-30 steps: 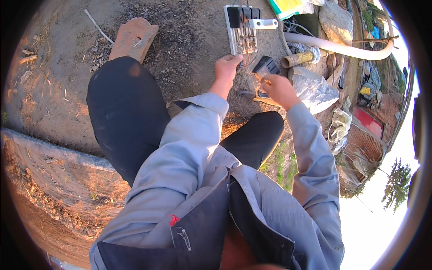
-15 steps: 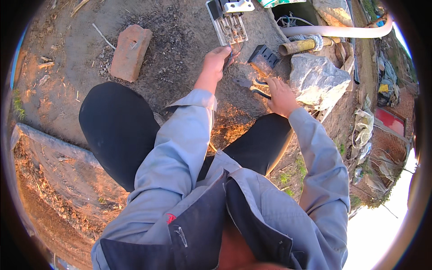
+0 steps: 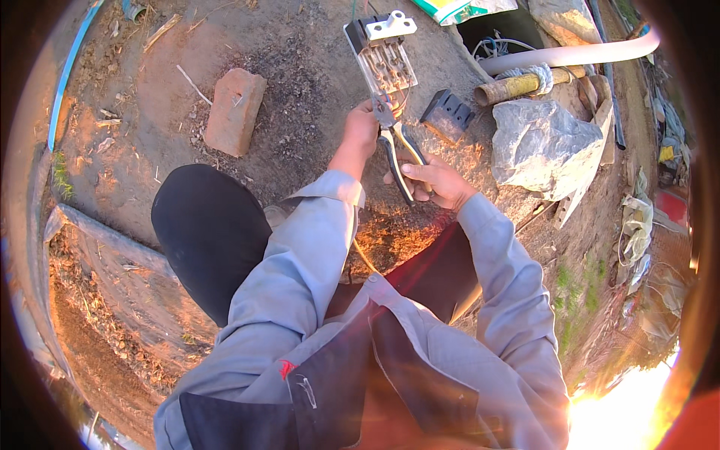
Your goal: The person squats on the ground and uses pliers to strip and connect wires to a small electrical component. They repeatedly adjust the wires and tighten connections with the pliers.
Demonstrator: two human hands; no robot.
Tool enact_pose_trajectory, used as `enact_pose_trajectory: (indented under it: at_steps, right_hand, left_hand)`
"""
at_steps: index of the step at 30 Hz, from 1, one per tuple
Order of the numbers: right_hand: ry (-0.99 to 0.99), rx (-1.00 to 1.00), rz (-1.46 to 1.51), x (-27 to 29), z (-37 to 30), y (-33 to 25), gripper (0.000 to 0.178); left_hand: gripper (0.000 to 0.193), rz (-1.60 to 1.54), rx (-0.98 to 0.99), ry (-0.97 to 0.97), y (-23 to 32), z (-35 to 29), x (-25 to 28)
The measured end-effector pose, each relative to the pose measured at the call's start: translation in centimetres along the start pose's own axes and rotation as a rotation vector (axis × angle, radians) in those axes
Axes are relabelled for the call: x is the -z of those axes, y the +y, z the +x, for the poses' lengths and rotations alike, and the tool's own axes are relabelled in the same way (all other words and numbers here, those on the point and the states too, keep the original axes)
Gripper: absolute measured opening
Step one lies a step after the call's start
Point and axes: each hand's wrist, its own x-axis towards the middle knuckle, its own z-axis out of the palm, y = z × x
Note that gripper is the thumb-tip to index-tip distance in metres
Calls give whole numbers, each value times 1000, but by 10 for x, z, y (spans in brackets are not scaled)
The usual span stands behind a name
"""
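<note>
An open knife switch (image 3: 388,66) with a white base, metal contacts and a white handle lies on the ground at the top centre. Thin wires (image 3: 405,100) come off its near end. My left hand (image 3: 360,129) is closed around them just below the base, its fingertips partly hidden by pliers. My right hand (image 3: 440,182) grips the pliers (image 3: 391,139) by their dark and pale handles. The jaws point up at the wires beside my left fingers; whether they touch cannot be made out. A black switch cover (image 3: 448,114) rests just right of the switch.
A brick (image 3: 235,112) lies to the left. On the right are a large grey stone (image 3: 544,142), a wooden pole (image 3: 517,86) with rope round it and a thick pale hose (image 3: 577,55). A green and white bag (image 3: 465,7) sits at the top, and a blue pipe (image 3: 67,71) runs at far left.
My right hand has brought the pliers left and up, from beside the black cover to the wires at my left fingers. My left hand keeps its hold. The whole view has shifted slightly.
</note>
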Motion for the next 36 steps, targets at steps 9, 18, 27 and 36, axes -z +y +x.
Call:
enact_pose_trajectory:
  at_steps: [9, 18, 27, 36]
  right_hand:
    - [-66, 11, 59, 24, 19, -12, 74]
    - [-135, -52, 184, 61, 27, -18, 66]
    - [-119, -43, 335, 50, 32, -5, 53]
    - [-65, 235, 884, -66, 65, 37, 50]
  left_hand:
    - [20, -44, 6, 61, 0, -4, -5]
    - [25, 37, 50, 19, 10, -9, -9]
    - [25, -17, 84, 29, 10, -7, -6]
    - [29, -91, 260, -122, 26, 8, 17]
